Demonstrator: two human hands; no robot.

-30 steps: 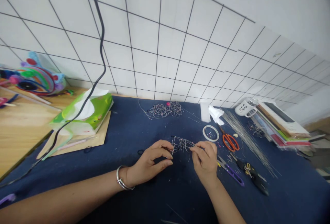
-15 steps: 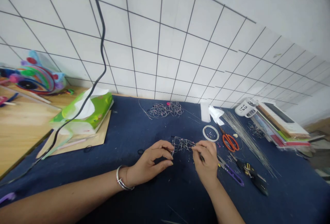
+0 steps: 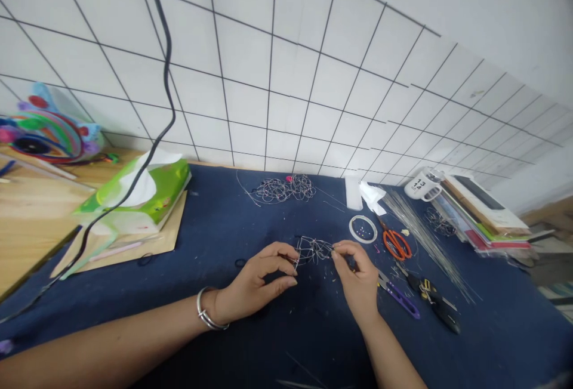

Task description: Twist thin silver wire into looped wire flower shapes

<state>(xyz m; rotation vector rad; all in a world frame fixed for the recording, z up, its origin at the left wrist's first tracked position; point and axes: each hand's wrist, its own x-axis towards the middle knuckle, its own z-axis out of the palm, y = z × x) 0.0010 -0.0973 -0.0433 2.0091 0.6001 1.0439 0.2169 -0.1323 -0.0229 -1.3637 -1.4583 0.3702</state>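
Note:
A small openwork frame of bent silver wire (image 3: 314,249) is held between my hands over the dark blue cloth (image 3: 215,210). My left hand (image 3: 264,278), with a silver bangle at its wrist, grips the frame's left end between curved fingers and thumb. At the opposite end, my right hand (image 3: 358,275) pinches the wire between thumb and forefinger. The exact spot under the right fingertips is too small to make out. Farther back on the cloth lies a larger piece of tangled wirework (image 3: 286,188) with a pink bit on it.
To the right are a white ring dish (image 3: 363,229) with beads, orange-handled scissors (image 3: 396,244), purple snips (image 3: 403,300), black-handled pliers (image 3: 434,302) and straight wires (image 3: 430,246). A mug (image 3: 423,185) stands by stacked books (image 3: 487,210). At left, a tissue pack (image 3: 165,192) lies under a hanging black cable (image 3: 168,79).
The whole view has shifted slightly, so things sit a little farther left. My right thumb and fingers have changed position on the wire; my left hand keeps its grip.

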